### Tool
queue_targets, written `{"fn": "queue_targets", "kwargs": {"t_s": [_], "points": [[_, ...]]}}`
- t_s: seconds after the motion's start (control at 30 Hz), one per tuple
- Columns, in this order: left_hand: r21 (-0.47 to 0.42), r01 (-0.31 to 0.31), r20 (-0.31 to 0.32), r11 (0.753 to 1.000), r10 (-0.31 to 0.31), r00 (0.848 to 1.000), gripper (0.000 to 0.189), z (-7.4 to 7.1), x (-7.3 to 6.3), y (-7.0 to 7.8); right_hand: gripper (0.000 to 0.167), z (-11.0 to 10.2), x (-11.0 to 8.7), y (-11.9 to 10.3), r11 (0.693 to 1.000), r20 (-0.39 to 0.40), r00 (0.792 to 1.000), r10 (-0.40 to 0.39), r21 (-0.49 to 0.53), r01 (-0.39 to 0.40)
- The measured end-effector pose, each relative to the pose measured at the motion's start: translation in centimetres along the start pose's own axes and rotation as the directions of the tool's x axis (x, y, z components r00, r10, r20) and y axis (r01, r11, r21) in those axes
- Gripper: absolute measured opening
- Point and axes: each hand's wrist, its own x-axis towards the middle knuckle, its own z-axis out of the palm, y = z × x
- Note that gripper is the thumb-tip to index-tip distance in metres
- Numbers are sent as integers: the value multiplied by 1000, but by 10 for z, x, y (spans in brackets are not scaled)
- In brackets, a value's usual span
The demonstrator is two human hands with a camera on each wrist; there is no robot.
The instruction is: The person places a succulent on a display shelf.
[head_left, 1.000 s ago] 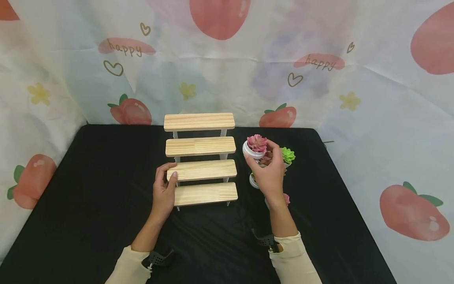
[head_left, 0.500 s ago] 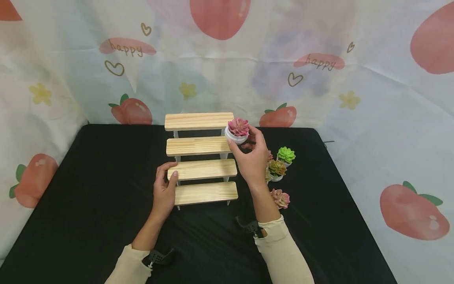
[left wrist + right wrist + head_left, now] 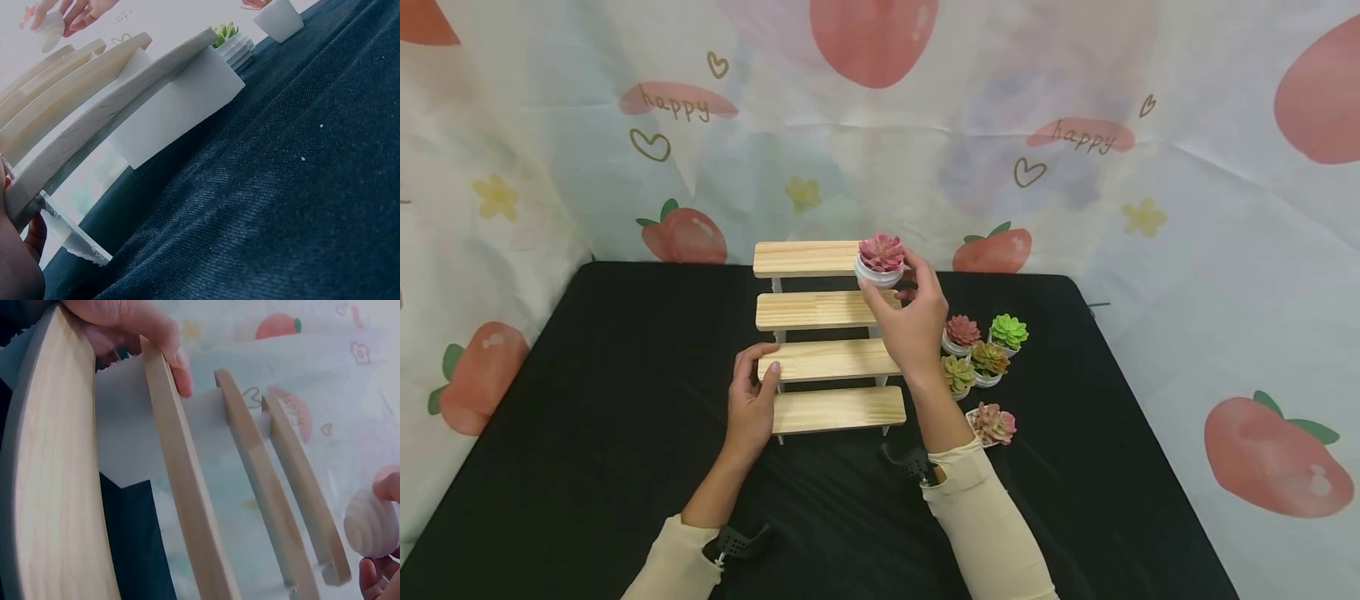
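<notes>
A tiered wooden display stand [image 3: 831, 360] with pale planks on white supports stands mid-table. My left hand [image 3: 752, 400] grips the left end of its second plank from the bottom, thumb on top; in the right wrist view its fingers [image 3: 169, 344] curl over that plank's end. My right hand [image 3: 916, 325] holds a potted succulent [image 3: 882, 253], pink rosette in a round white ribbed pot, between thumb and fingers at the top plank's right end. The pot [image 3: 370, 525] shows beside the top plank's end in the right wrist view.
Right of the stand sit several potted succulents: a dark red one [image 3: 962, 331], a bright green one [image 3: 1008, 332], an orange-green one [image 3: 989, 360], a yellow-green one [image 3: 958, 374] and a pale pink one [image 3: 994, 424]. Black cloth [image 3: 647, 467] covers the table; a printed curtain [image 3: 880, 167] hangs behind.
My right hand has carried the pink succulent left and up from beside the other pots to the stand's top plank. My left hand has kept its grip on the stand.
</notes>
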Motion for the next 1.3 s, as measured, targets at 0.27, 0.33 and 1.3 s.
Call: {"fn": "queue_targets", "kwargs": {"t_s": [0.27, 0.33, 1.3], "points": [[9, -21, -1, 1000, 21, 1000, 29, -3, 0, 1, 59, 20, 6, -10, 999, 17, 999, -35, -12, 35], [8, -21, -2, 1000, 21, 1000, 29, -4, 1, 0, 59, 26, 9, -13, 999, 28, 999, -43, -8, 43], [27, -10, 20, 1000, 9, 1000, 30, -2, 0, -1, 59, 60, 17, -24, 1000, 121, 992, -25, 15, 23]]}}
